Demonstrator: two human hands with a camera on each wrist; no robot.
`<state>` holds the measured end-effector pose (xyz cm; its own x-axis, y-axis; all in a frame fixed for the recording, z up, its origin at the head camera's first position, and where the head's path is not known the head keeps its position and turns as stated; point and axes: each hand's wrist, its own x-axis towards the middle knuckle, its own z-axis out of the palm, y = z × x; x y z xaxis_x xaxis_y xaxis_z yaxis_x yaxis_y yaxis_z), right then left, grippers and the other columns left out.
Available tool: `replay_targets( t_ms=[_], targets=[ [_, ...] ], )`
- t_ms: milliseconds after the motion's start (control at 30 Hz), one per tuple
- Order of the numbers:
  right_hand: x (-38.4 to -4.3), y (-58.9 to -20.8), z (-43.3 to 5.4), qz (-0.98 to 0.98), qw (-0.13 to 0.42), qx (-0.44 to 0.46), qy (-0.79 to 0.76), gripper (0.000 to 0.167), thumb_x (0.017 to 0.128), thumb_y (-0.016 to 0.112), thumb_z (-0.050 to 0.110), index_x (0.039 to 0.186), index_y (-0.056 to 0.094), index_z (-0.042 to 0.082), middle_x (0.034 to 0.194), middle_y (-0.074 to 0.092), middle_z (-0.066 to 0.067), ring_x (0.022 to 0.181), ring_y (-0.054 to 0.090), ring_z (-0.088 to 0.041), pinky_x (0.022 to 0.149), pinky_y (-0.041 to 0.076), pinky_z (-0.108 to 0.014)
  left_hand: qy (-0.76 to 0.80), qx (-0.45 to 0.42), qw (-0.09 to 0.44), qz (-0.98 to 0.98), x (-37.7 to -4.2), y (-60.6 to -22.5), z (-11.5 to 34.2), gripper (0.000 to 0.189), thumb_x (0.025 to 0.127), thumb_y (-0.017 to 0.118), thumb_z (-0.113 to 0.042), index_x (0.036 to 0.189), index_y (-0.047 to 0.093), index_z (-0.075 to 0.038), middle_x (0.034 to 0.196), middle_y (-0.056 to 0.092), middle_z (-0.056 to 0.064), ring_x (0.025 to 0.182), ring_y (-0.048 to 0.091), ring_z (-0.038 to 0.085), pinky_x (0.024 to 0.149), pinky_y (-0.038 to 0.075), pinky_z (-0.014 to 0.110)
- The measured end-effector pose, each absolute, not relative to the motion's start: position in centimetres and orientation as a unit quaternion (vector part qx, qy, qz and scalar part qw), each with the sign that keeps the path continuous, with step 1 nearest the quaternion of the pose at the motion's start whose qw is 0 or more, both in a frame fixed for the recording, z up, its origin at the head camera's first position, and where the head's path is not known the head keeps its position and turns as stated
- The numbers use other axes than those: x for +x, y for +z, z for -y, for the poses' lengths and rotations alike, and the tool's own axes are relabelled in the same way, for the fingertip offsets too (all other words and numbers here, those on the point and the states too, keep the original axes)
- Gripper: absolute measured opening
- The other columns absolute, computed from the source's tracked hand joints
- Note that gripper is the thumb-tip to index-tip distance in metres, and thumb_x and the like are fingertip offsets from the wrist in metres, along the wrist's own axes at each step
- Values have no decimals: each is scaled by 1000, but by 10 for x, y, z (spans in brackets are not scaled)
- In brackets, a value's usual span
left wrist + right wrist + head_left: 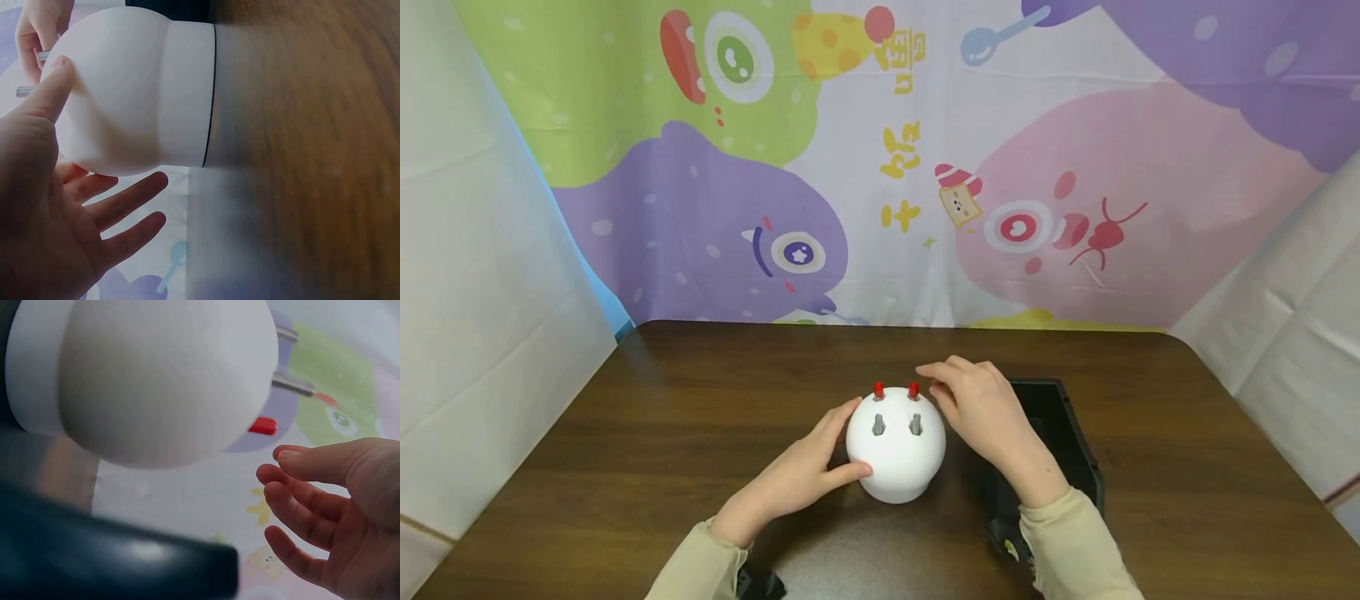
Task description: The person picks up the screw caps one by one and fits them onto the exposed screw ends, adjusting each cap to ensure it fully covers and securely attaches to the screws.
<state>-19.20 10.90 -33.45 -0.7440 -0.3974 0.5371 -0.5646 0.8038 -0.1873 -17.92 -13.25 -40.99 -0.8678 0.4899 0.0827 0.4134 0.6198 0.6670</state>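
A printed cloth backdrop hangs behind everything, softly creased, with rounded cartoon creatures in green, purple and pink. Below it spreads the bench, brown with a streaky wood grain and rounded far corners. A black tray with a raised rim, perhaps plastic, lies at 3 o'clock from the white ball-shaped body. That body stands near the middle of the bench, smooth and matt, its sphere narrowing into a short cylindrical foot with a thin dark line at the bottom edge.

The left hand is at 9 o'clock, thumb and fingers spread against the sphere, bracing rather than clenching. The right hand is at 2 o'clock, released, its fingers softly bent with nothing visible between them. The step in hand seems to be steadying the body while the right hand attends to its top.

Smallest are 2 grey posts, metallic and finely threaded, toward 11 and 1 o'clock, and 2 glossy red caps either side of 12 o'clock. The next move probably calls for a firm left brace and a precise fingertip pinch on 1 of these slim parts.
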Motion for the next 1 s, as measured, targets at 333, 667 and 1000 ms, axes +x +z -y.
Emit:
replay_targets(
  t_ms=[333,667,1000],
  targets=[
    [-193,-330,-122,925,236,241,175,19,82,68,9,100,70,12,79,64,0,55,44,-8,76,47,-39,353,253,49,-900,-179,-411,133,83,80,52,-63,145,9,-35,147,24,-5,127,39,17,95,40,43],
    [-188,-323,-134,930,226,228,181,12,83,66,8,94,69,11,81,64,0,58,50,-9,62,44,-30,353,251,50,-900,-179,-411,133,84,79,52,-63,145,9,-34,147,23,-6,128,38,17,95,40,43],
    [-186,-321,-148,938,211,207,180,19,84,59,1,99,67,10,82,63,-1,67,56,-13,63,49,-32,354,255,46,-899,-179,-411,133,83,80,53,-62,145,9,-34,147,24,-4,127,40,18,94,41,43]
  ],
)
